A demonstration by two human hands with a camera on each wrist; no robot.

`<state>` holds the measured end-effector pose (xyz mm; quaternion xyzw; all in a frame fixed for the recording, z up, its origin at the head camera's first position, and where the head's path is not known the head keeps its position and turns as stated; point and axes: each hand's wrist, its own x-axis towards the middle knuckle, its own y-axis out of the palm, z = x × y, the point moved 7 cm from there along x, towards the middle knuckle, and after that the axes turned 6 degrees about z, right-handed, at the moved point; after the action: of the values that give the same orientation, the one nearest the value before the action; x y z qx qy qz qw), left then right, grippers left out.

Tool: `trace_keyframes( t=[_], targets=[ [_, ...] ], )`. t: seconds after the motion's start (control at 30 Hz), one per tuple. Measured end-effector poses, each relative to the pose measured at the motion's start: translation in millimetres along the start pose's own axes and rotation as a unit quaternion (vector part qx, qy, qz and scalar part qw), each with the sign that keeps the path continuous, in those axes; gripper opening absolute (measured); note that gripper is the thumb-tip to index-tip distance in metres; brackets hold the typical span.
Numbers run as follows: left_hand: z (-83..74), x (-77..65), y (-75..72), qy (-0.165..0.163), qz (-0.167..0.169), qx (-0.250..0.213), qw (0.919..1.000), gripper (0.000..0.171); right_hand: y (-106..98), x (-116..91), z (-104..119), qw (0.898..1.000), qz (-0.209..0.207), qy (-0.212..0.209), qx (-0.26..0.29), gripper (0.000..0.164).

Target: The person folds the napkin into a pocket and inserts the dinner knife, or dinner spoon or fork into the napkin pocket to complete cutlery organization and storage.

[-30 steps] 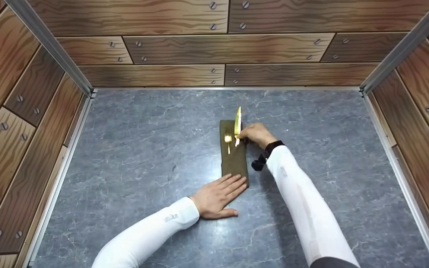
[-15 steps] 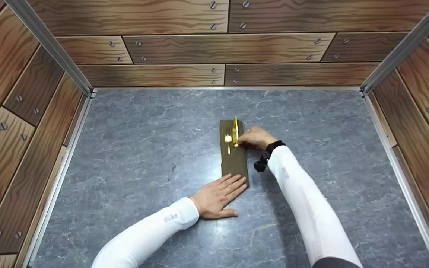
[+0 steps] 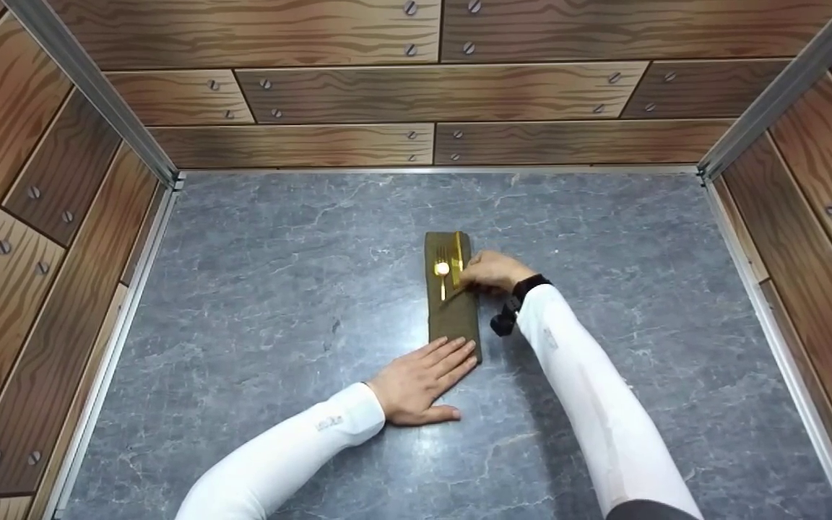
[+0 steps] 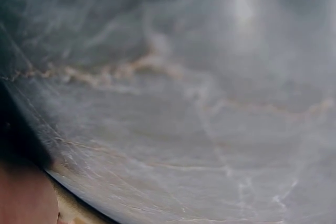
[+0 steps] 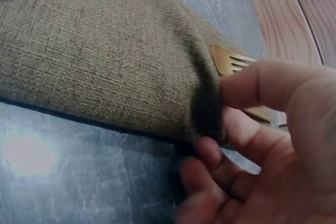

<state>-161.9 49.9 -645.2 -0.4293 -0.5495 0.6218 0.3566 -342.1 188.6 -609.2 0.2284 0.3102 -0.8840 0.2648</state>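
A folded olive-brown cloth napkin (image 3: pixel 453 318) lies lengthwise on the grey surface. In its slanted pocket sits a gold fork (image 3: pixel 442 267), tines up. To the fork's right, a gold knife (image 3: pixel 458 253) lies with its blade showing and its lower end inside the pocket. My left hand (image 3: pixel 419 383) rests flat, fingertips on the napkin's near end. At the napkin's right edge, my right hand (image 3: pixel 497 271) pinches the lip of the pocket. The right wrist view shows thumb and fingers at the fabric (image 5: pixel 105 61), hiding most of the knife (image 5: pixel 260 114).
The marbled grey surface (image 3: pixel 279 289) is walled by wood-patterned panels (image 3: pixel 329 144) at the back and both sides. Metal strips (image 3: pixel 777 354) run along the edges. A black wrist camera (image 3: pixel 506 318) hangs below my right wrist. The left wrist view is mostly blurred surface.
The gold knife has slid toward me, deeper into the pocket, and its blade has come down onto the napkin. My right hand has shifted slightly nearer, to the pocket's lip. My left hand stays put.
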Motion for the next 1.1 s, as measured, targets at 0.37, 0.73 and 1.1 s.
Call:
trace_keyframes(
  t=[0.37, 0.73, 1.1],
  targets=[
    [-0.6, -1.0, -1.4, 0.004, -0.004, 0.006, 1.0, 0.088, 0, -1, 4, 0.996, 0.016, 0.003, -0.092, 0.03],
    [-0.5, 0.5, -1.3, 0.005, -0.005, -0.005, 1.0, 0.088, 2, -14, 2, 1.0, -0.014, 0.001, -0.006, 0.026],
    [0.0, -0.6, -1.9, 0.005, 0.004, -0.012, 0.9999, 0.088, 18, -15, 9, 0.986, -0.124, -0.064, -0.088, 0.025]
  ],
)
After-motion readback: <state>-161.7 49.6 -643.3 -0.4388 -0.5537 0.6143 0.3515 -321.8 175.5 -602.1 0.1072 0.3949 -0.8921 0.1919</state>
